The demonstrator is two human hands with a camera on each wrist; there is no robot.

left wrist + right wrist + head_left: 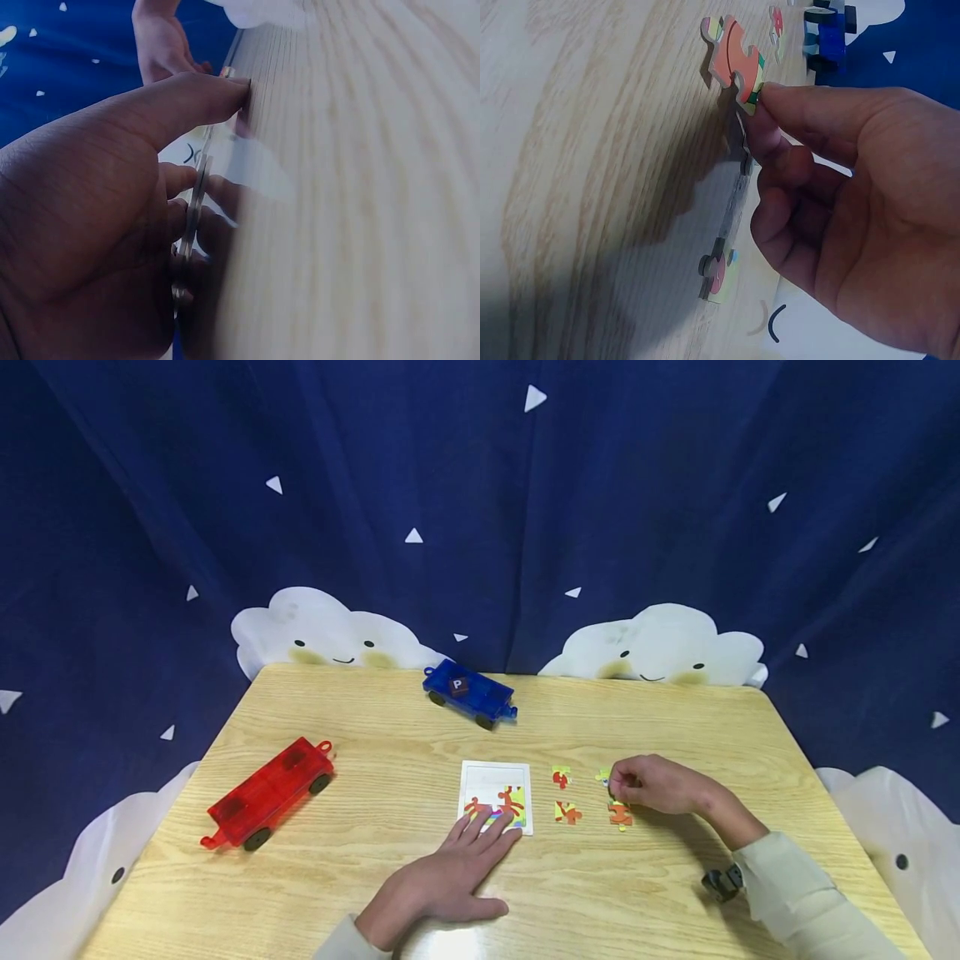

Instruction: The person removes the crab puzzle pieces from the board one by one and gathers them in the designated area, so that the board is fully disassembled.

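My left hand (457, 877) lies with spread fingers over the lower part of the white-framed puzzle board (495, 768), which bears a few pieces with orange, yellow and blue parts. In the left wrist view the same hand (90, 202) has its fingers at the thin board's edge. Over the loose pieces, my right hand (652, 783) pinches the corner of an orange jigsaw piece (736, 56) between thumb and forefinger; the other fingers curl inward. Left of it lie a red-and-yellow piece (561, 778) and an orange-and-yellow piece (567, 812). Another piece (602, 775) is partly hidden by the fingers.
A red toy wagon (272, 789) stands at the left of the wooden table (375, 735). Near the back edge is a blue toy wagon (471, 692) with a dark "P" tile (458, 685) on it. A dark blue curtain (480, 485) hangs behind the table.
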